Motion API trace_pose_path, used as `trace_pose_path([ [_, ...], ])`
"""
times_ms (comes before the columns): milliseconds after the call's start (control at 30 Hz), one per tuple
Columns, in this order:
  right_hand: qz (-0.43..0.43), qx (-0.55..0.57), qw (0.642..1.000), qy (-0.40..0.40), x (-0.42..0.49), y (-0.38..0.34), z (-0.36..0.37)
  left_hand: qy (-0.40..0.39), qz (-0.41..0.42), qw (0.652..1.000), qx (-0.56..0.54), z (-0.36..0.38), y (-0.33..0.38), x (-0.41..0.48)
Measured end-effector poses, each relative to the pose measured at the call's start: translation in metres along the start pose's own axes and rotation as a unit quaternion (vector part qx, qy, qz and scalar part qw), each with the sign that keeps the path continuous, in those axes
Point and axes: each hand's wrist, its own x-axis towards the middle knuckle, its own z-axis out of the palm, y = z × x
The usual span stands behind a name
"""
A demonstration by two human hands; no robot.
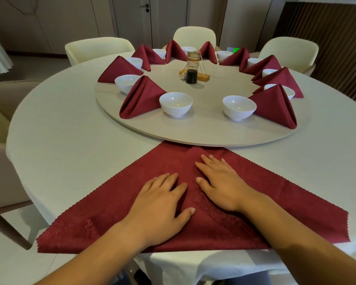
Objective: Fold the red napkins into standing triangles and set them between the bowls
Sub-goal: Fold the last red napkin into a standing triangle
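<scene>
A red napkin [275, 202] lies flat at the near edge of the surface [70, 145]. It is folded into a wide triangle, with the long side toward the person and the tip pointing away, reaching the rim of the turntable [203, 130]. Whether the tip touches the rim or slips under it is hard to tell.

Both hands rest palm down on the middle of the cloth, fingers straight and slightly spread, gripping nothing. The left hand [160, 200] is nearer; the right hand [220, 182] sits a little farther up, toward the tip. They appear to be pressing the fold flat.

This looks like an early step: the flat triangle is made, the standing shape is not. The next move likely calls for lifting the left and right corners in to the tip, edges matched, and creasing firmly so the cloth will stand.

On the turntable, white bowls alternate with standing triangles [141, 99] in a ring. The gap between the near left bowl [175, 103] and the near right bowl [239, 107] has no napkin and seems the place for this one. A bottle [192, 68] of dark liquid stands at the centre. Pale chairs [99, 48] line the far side.
</scene>
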Motion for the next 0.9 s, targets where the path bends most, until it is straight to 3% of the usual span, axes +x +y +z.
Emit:
trace_pose_path([
  [267,0.014,-0.042,0.999,0.006,0.020,-0.004,-0.007,-0.005,-0.005,1.000,0.007,-0.001,-0.007,0.018],
  [400,0.017,0.014,0.999,0.047,0.016,-0.015,-0.017,-0.021,-0.020,1.000,0.008,0.002,-0.013,0.036],
  [500,0.025,0.045,0.998,0.033,0.001,-0.022,-0.025,-0.035,-0.030,0.999,0.008,0.004,-0.021,0.055],
  [900,0.074,-0.013,0.997,0.008,-0.058,-0.033,0.007,-0.027,-0.059,0.998,-0.009,0.011,-0.032,0.077],
])
